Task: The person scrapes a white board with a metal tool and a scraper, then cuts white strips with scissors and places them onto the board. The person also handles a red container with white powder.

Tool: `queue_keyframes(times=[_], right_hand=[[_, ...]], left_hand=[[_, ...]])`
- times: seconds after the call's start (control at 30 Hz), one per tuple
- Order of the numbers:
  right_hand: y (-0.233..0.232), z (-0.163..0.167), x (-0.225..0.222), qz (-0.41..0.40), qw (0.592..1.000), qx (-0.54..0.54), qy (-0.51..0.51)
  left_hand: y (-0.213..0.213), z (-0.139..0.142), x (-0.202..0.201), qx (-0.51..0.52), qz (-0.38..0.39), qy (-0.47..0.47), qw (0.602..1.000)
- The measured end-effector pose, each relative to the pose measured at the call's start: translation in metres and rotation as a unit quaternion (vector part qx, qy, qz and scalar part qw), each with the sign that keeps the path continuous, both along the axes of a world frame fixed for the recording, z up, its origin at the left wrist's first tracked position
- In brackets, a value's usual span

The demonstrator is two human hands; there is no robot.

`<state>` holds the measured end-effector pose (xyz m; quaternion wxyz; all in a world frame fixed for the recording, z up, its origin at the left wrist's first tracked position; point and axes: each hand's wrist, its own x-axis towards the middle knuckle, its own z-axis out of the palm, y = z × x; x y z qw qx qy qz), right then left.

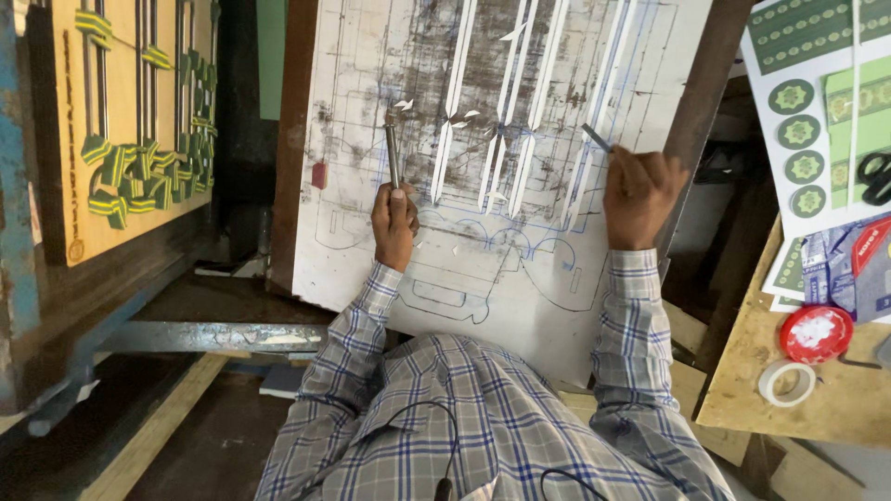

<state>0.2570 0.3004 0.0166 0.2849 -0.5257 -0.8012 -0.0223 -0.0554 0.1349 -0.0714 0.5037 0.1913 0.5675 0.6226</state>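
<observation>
A: What is seen at the far left?

B: A wooden die board (pixel 130 121) with green and yellow foam strips is leaned upright; one such board is counted.

A: And which step is in hand?

B: A white marked sheet (pixel 483 167), upright before the person, is being worked on, it is judged. A slim metal rod (pixel 392 153) is gripped in the left hand (pixel 394 223), its tip set against the sheet. A short dark tool (pixel 597 138) is pinched in the right hand (pixel 640 195), also at the sheet. Two tools, two hands.

A: What does the next move call for?

B: Steady pressure along the drawn lines, probably.

A: Farther right?

B: On the counter (pixel 835 399), four round green stickers (pixel 798 132), one red lid (pixel 815 333), one tape roll (pixel 787 382) and one pair of scissors (pixel 875 176) are counted.
</observation>
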Motion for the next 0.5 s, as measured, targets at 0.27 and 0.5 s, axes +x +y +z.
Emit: queue_keyframes(times=[0.27,0.5], right_hand=[[-0.007,0.01,-0.008,0.056,0.996,-0.04,0.048],[-0.008,0.012,-0.011,0.046,0.996,-0.05,0.056]], left_hand=[[-0.003,-0.004,0.0,0.007,0.005,0.006,1.0],[0.011,-0.013,0.027,0.008,-0.068,0.237,0.969]])
